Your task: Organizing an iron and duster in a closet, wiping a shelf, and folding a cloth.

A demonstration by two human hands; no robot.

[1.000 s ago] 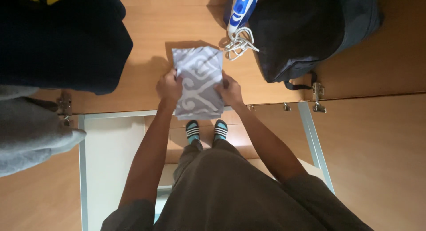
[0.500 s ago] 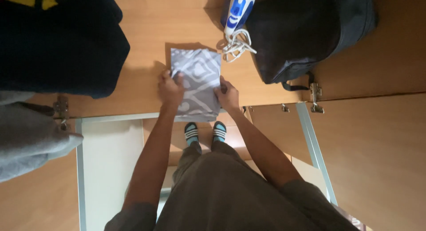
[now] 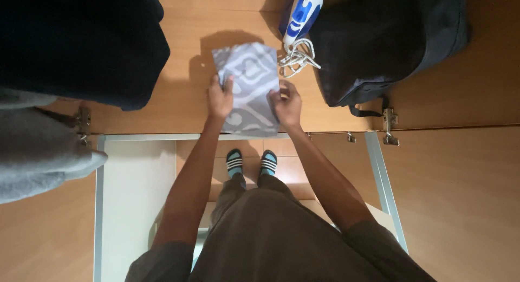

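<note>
Between iron [image 3: 299, 14] and edge, hands [image 3: 253, 99] flatten cloth [image 3: 250, 87].

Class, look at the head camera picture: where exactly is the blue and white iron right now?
The iron stands at the top edge, right of centre, on the wooden surface, between the patterned cloth and the dark bag.

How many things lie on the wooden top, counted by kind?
Folded patterned cloth, under both hands (left hand, right hand): 1
Iron with coiled cord: 1
Dark bag: 1
Dark garment: 1
Grey garment: 1
Total: 5
</note>
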